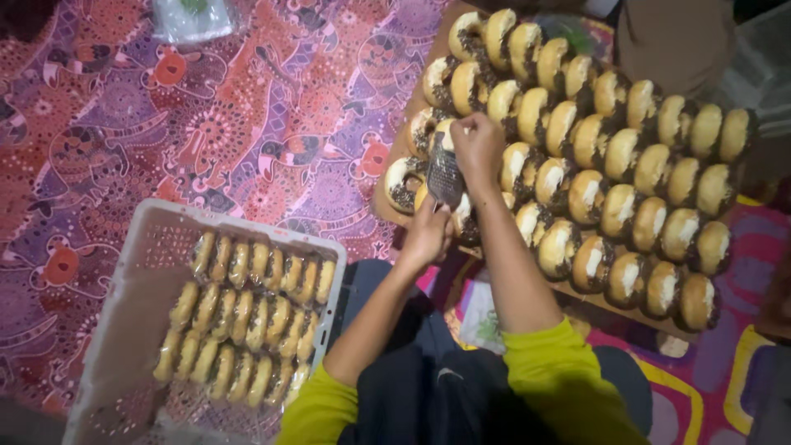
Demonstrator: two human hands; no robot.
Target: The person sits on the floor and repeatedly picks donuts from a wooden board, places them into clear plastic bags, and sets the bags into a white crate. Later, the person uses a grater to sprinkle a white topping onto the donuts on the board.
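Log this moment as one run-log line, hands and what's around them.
left hand: holds grater | right hand: pressed at grater top | below: doughnuts on board | left: crate of plain doughnuts

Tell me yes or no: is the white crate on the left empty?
No, the white crate holds three rows of filled buns standing on edge.

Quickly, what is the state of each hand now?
Left hand: closed, holding the small metal grater.
Right hand: closed on something small above the grater; what, cannot be told.
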